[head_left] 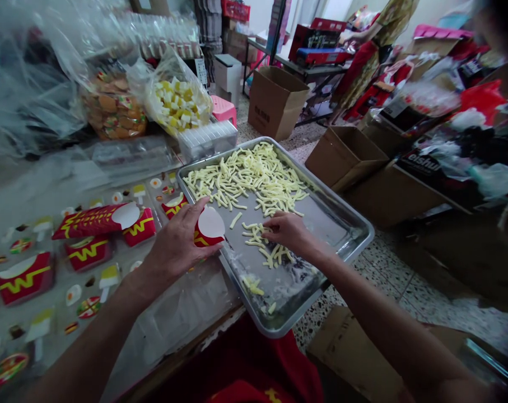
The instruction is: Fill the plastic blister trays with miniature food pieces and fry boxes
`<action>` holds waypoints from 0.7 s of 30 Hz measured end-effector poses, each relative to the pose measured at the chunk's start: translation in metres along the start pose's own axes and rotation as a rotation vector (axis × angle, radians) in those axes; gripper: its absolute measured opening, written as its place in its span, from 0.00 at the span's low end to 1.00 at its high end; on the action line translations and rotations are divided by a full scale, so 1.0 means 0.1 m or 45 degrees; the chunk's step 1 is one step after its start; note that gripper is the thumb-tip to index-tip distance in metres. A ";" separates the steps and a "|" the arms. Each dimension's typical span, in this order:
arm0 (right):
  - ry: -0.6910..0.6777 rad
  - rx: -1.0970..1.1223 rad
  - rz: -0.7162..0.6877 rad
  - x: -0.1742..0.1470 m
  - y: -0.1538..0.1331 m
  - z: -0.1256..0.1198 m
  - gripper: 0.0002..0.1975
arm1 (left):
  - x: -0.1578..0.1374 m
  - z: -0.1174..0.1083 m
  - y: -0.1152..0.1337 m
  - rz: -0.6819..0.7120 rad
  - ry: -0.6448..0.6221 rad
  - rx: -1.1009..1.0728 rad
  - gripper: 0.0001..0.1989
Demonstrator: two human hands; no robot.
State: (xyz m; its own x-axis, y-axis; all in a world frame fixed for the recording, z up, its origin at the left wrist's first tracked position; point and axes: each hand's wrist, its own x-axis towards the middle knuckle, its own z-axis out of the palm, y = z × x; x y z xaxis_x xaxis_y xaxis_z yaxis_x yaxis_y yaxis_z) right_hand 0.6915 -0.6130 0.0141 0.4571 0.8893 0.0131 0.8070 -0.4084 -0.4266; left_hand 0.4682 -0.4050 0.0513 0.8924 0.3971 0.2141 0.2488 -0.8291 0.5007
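My left hand point(176, 240) is closed around a red french fry carton point(211, 226) with a white inner face, tilted at the tray's left edge. My right hand point(293, 230) reaches into the metal tray point(327, 224), its fingers drawn together on a small cluster of pale yellow fry-shaped pieces point(273, 254); the fingertips are partly hidden. A larger heap of these fry-shaped pieces point(254, 173) covers the far half of the tray. Left of my left hand, several more red cartons point(88, 252) with yellow zigzag marks lie on the table, one point(96, 220) resting across others.
Clear packs with small toy-like food pieces point(89, 306) cover the table at left. Behind stand a bag of yellow-and-white blocks point(178, 106) and a bag of orange-brown pieces point(113, 106). Cardboard boxes point(274, 101) stand on the speckled floor. Another person point(363, 61) stands at a far table.
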 end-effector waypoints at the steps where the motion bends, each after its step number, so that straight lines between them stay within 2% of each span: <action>1: 0.010 0.018 -0.015 -0.01 0.00 -0.01 0.05 | 0.00 0.01 -0.01 -0.004 -0.004 -0.004 0.49; 5: 0.022 0.035 -0.032 -0.03 0.02 -0.03 0.09 | 0.02 0.01 -0.03 -0.018 -0.023 0.007 0.48; 7: -0.020 -0.001 -0.028 -0.02 0.03 0.02 0.07 | 0.05 -0.02 -0.02 -0.004 -0.038 0.024 0.49; 9: -0.036 -0.057 0.004 0.00 0.00 0.09 0.04 | 0.08 -0.04 0.00 0.023 -0.051 0.047 0.49; 14: 0.052 -0.289 0.130 -0.04 -0.18 0.20 0.06 | 0.05 -0.08 0.04 0.079 -0.110 0.077 0.50; 18: 0.168 -0.480 0.146 -0.14 -0.27 0.02 0.06 | -0.05 -0.03 0.04 0.032 -0.164 0.091 0.50; 21: 0.311 -0.450 0.261 -0.17 -0.24 -0.15 0.05 | -0.08 0.02 0.07 -0.013 -0.147 0.108 0.51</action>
State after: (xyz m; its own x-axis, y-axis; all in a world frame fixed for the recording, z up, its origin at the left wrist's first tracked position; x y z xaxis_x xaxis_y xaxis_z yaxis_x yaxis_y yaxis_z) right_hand 0.6703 -0.6214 0.0381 0.6608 0.7259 0.1910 0.7492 -0.6533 -0.1094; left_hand 0.4638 -0.4146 0.0514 0.9258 0.3620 0.1092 0.2847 -0.8574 0.4287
